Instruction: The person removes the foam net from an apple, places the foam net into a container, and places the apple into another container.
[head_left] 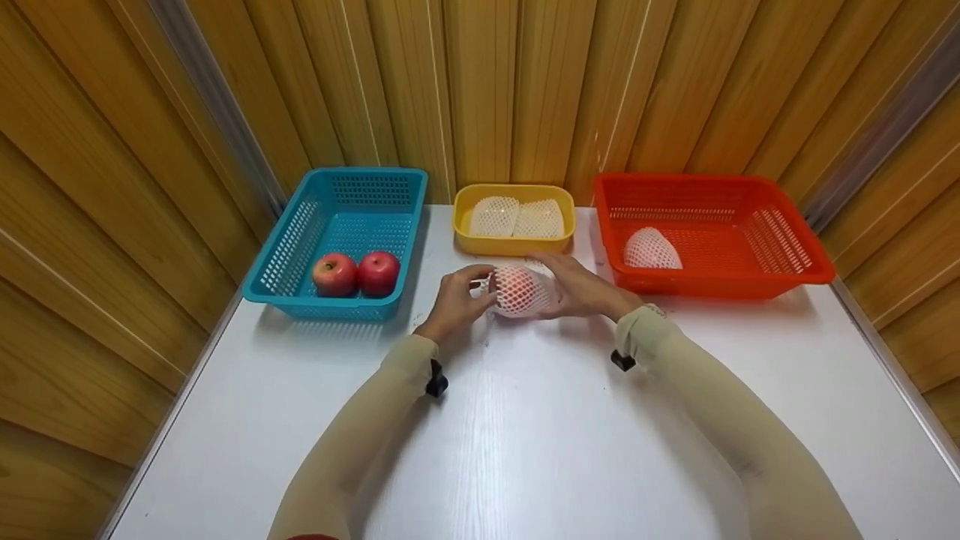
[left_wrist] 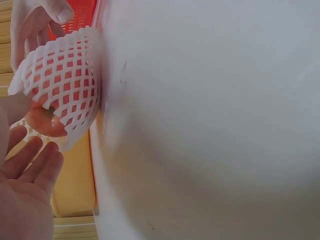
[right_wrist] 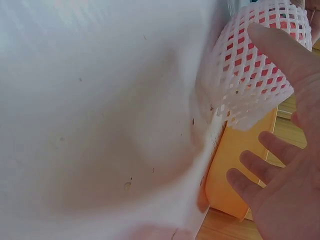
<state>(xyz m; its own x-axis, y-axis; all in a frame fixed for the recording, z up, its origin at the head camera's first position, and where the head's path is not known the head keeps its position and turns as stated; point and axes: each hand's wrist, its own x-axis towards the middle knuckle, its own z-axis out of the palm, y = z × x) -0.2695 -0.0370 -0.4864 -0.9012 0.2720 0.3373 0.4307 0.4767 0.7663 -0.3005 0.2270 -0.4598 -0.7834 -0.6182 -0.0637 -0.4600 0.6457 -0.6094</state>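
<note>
A red apple [left_wrist: 46, 120] lies on its side above the white table, mostly inside a white foam net [head_left: 517, 291]. Its stem end shows at the net's open left side. My left hand [head_left: 459, 301] is at that opening, with thumb and forefinger at the net's rim; in the left wrist view its other fingers [left_wrist: 47, 165] are spread loosely below. Around the net's right end is my right hand [head_left: 577, 289]. Its thumb lies across the mesh in the right wrist view, the other fingers [right_wrist: 257, 165] stand apart from it, and the forefinger is mostly hidden.
Two red apples [head_left: 357, 274] sit in a blue basket [head_left: 337, 311] at left. White foam nets [head_left: 517, 217] lie in a yellow basket [head_left: 517, 246] behind the hands. At right, a red basket [head_left: 727, 281] contains a net-covered mound [head_left: 651, 249]; its inside is unclear. Wooden panels [head_left: 480, 90] stand behind.
</note>
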